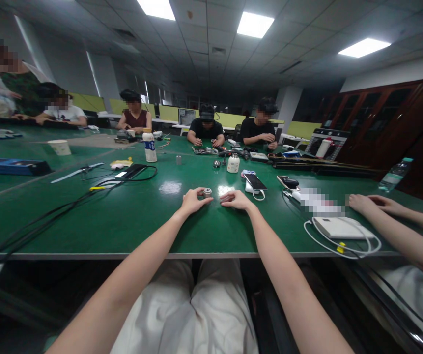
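A small silvery metal cylinder [207,192] with a round top detail stands upright on the green table. My left hand [192,202] holds it between thumb and fingers from the left side. To the right, a short gap away from the cylinder, my right hand [236,200] rests low over the table. Its fingers are loosely stretched toward the left, and I see nothing in them. Farther back stands a similar plain grey cylinder [179,160]. Small shiny metal parts [216,163] lie beyond my hands, beside a white patterned jar [233,163].
A phone [255,181] on a white charger lies beyond my right hand. A white box [340,228] with looped cables sits at right, near another person's hands [362,202]. Black cables [74,201] cross the left side. A bottle [150,146] stands behind. Several people work across the table.
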A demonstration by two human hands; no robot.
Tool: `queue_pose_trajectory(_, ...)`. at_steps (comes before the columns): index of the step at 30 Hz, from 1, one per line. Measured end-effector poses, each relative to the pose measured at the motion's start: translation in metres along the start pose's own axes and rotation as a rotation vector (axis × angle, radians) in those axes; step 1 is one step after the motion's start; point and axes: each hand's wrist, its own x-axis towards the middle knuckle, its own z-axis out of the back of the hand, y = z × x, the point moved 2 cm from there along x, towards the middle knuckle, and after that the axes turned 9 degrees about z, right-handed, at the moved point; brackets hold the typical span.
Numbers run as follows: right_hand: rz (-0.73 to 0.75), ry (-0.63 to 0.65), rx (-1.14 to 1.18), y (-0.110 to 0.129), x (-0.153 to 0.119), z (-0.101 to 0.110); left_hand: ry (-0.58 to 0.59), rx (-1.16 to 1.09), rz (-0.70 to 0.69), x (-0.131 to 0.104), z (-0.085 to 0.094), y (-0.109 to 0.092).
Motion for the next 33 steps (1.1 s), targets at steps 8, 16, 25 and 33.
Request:
queue_pose_trajectory(8, 0.209, -0.265, -0.009, 0.023, 0.01, -0.012, 0.04, -0.042, -0.065, -0.003, -0.002, -0.005)
queue_pose_trajectory(16, 0.327, -0.287, -0.033, 0.035, 0.008, -0.034, 0.087, -0.082, -0.113, -0.005, -0.005, -0.005)
queue_pose_trajectory(25, 0.328, -0.377, -0.092, 0.035, 0.01, -0.034, 0.097, -0.08, -0.118, -0.005, -0.007, -0.006)
queue_pose_trajectory(33, 0.291, -0.318, -0.041, 0.039, 0.008, -0.037, 0.102, -0.072, -0.12, -0.006, -0.006, -0.007)
